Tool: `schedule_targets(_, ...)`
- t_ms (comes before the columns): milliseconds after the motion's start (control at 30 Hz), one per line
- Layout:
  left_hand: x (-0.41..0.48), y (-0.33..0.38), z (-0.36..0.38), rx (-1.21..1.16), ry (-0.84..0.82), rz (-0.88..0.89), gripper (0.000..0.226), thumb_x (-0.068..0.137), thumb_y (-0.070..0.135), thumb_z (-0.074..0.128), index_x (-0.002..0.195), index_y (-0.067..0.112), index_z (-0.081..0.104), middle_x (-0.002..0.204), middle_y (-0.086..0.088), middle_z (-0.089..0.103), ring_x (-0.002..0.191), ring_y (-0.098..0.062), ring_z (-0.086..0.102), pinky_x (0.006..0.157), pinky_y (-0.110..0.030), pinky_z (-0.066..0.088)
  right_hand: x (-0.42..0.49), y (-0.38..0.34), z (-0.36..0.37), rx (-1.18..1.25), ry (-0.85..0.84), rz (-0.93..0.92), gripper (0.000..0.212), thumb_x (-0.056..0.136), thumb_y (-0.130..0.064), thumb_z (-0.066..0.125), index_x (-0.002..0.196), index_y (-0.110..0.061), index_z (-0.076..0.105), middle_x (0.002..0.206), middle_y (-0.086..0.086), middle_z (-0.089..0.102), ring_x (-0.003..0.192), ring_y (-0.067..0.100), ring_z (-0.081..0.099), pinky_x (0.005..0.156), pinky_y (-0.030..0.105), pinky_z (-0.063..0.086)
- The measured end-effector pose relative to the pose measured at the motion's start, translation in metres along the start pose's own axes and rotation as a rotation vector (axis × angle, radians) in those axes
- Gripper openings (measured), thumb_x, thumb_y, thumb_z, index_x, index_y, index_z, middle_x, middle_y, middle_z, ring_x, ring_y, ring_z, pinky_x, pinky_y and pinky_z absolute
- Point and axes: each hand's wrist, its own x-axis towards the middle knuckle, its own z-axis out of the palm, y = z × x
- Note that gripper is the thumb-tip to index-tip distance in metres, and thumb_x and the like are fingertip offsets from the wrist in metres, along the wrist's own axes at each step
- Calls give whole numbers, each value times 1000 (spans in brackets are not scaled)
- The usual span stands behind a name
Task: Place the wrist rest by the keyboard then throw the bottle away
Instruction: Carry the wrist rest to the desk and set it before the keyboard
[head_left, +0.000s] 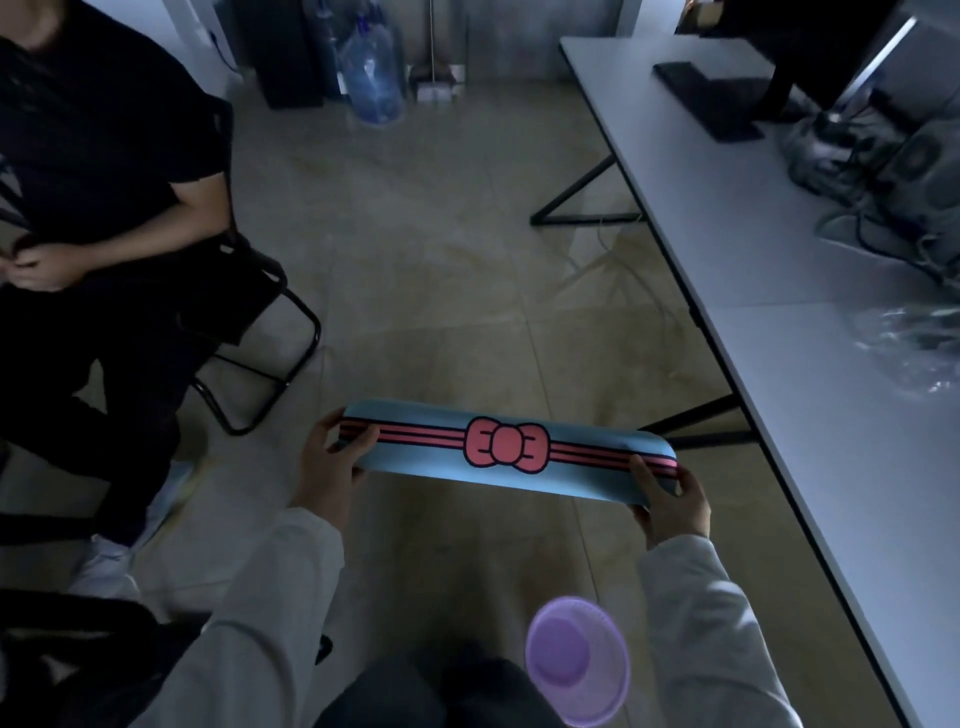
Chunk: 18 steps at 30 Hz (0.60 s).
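Observation:
I hold a long blue wrist rest (431, 457) with pink stripes and a pink bow level over the floor, in front of me. My left hand (332, 467) grips its left end and my right hand (670, 499) grips its right end. The black keyboard (706, 98) lies at the far end of the grey table (779, 364) on my right, below a monitor. A small bottle for the task is not visible; only a big water jug (374, 73) stands on the floor at the back.
A purple bin (576, 662) stands on the floor near my right forearm. A person in black sits on a folding chair (260, 332) at the left. Crumpled clear plastic (914, 343) and cables lie on the table.

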Motion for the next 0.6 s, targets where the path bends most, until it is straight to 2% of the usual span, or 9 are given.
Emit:
schedule_targets(167, 60, 23, 27, -13, -44, -9, 44, 84, 5, 59, 125, 14, 47, 99, 1, 59, 93, -15, 58, 72, -24, 46, 41, -24, 39, 27, 2, -3, 31, 76, -12, 70, 102, -9, 52, 82, -2, 52, 94, 24, 52, 41, 14, 50)
schedule_targets(333, 135, 45, 62, 27, -136, -5, 47, 82, 7, 62, 127, 10, 47, 111, -8, 59, 103, -22, 58, 84, -32, 50, 82, -47, 77, 80, 79, -20, 46, 77, -11, 69, 119, 0, 52, 106, 11, 51, 99, 24, 51, 45, 16, 53)
schedule_targets(467, 200, 74, 97, 30, -209, -1, 45, 83, 8, 61, 125, 12, 47, 103, 1, 60, 96, -13, 59, 84, -31, 49, 115, -73, 118, 121, 124, -55, 29, 79, -9, 67, 102, -6, 51, 83, 1, 52, 96, 24, 50, 43, 16, 52)
schedule_targets(533, 234, 92, 112, 35, -235, 2, 40, 83, 7, 61, 120, 16, 48, 102, 2, 59, 95, -11, 58, 89, -35, 47, 130, -85, 142, 96, 159, -57, 27, 78, -12, 68, 98, -8, 49, 79, -1, 50, 96, 24, 51, 44, 17, 52)
schedule_targets(600, 268, 110, 126, 53, -274, 10, 36, 83, 6, 60, 115, 17, 49, 99, 5, 58, 93, -9, 57, 88, -33, 48, 145, -97, 166, 87, 204, -64, 27, 77, -14, 69, 96, -8, 50, 82, 3, 52, 97, 26, 52, 49, 21, 55)
